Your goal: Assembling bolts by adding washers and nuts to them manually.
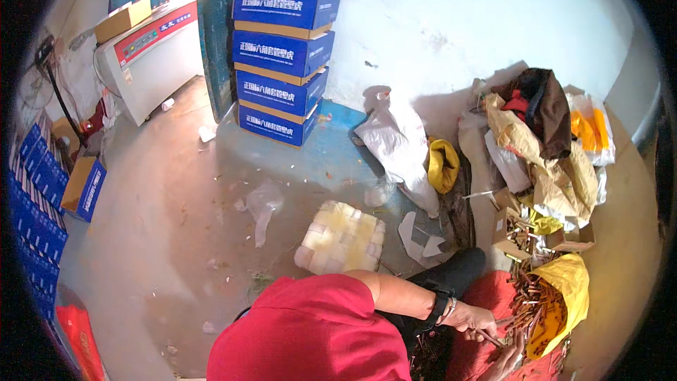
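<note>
Head view: left hand [474, 319], fingers closed around one slim bolt [491, 339]; right hand [509, 360], just beside it, grip cannot be told. Loose bolts [523, 298], too many to count, spill from one yellow sack [576, 283], its mouth facing the hands, probably for easy reach. Blue boxes [282, 48]: four, stacked against the wall, presumably to save floor. Woven cushion [342, 238]: one.
</note>
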`<state>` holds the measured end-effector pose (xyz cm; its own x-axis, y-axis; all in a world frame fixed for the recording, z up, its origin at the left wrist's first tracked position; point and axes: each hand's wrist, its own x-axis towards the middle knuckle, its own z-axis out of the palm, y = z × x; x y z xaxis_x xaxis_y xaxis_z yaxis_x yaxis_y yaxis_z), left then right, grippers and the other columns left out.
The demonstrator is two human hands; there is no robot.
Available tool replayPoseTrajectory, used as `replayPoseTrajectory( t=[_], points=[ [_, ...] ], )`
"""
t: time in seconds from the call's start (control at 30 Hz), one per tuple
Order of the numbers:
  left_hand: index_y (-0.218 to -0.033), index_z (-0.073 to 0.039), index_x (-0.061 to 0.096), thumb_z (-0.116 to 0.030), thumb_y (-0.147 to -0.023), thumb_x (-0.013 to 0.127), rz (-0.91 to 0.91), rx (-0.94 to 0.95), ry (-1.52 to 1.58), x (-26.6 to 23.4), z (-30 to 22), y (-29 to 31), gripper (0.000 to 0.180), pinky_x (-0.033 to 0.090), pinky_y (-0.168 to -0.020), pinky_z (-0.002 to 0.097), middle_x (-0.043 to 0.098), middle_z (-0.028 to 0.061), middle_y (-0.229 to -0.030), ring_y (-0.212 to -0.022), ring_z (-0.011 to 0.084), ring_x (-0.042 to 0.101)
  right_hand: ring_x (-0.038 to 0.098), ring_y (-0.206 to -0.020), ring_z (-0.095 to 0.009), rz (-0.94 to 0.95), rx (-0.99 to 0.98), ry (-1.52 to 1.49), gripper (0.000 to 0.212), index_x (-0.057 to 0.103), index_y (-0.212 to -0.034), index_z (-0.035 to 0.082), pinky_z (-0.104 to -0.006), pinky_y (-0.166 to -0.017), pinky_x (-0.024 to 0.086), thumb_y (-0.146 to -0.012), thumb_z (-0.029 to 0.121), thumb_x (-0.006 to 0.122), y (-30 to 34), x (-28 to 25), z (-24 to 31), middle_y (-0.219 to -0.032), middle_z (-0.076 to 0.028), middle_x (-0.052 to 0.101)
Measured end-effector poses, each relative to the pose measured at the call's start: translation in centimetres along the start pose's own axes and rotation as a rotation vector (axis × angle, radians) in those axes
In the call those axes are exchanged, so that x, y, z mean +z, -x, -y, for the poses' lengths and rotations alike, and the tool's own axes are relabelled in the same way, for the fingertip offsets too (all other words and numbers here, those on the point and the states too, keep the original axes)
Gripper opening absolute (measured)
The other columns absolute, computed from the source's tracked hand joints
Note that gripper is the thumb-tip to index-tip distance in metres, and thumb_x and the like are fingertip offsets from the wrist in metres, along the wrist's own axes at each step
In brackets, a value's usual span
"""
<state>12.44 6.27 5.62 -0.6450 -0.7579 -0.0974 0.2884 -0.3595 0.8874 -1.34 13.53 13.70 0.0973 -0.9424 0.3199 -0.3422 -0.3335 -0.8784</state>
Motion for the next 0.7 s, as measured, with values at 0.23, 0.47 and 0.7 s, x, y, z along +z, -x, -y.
replayPoseTrajectory(
  t=[0.23, 0.47, 0.7],
  points=[
    [-0.062, -0.006, 0.057, -0.026, -0.081, 0.059, -0.014, -0.036, -0.005, 0.5, 0.4, 1.0, 0.028, 0.025, -0.034, 0.0242, 0.044, -0.0013, -0.048, -0.035, 0.0078, 0.032, 0.051, -0.077, -0.015, 0.015, -0.212, 0.169, 0.029, 0.055, -0.117, 0.001, -0.0261, -0.065, 0.044, -0.091, 0.013, 0.053, 0.7, -0.4, -0.7, -0.096, -0.011, 0.059],
    [-0.062, -0.004, 0.058, -0.026, -0.080, 0.060, -0.022, 0.020, -0.014, 1.0, 0.0, 2.0, 0.028, 0.025, -0.035, 0.0244, 0.043, -0.0013, -0.048, -0.035, 0.0080, 0.030, 0.046, -0.064, -0.010, -0.046, -0.092, 0.039, 0.018, 0.057, -0.100, 0.001, -0.0241, -0.056, 0.039, -0.092, 0.017, 0.052, -0.1, -0.8, -2.4, -0.078, -0.004, 0.054],
    [-0.065, -0.007, 0.058, -0.024, -0.082, 0.055, -0.043, 0.139, -0.246, 2.3, -1.2, 3.0, 0.024, 0.026, -0.037, 0.0255, 0.043, -0.0016, -0.050, -0.038, 0.0092, 0.033, 0.042, -0.054, -0.008, -0.034, -0.278, 0.058, 0.024, 0.054, -0.082, 0.001, -0.0256, -0.048, 0.034, -0.093, 0.022, 0.049, -4.9, -0.3, -8.0, -0.065, -0.002, 0.048]
  ],
)
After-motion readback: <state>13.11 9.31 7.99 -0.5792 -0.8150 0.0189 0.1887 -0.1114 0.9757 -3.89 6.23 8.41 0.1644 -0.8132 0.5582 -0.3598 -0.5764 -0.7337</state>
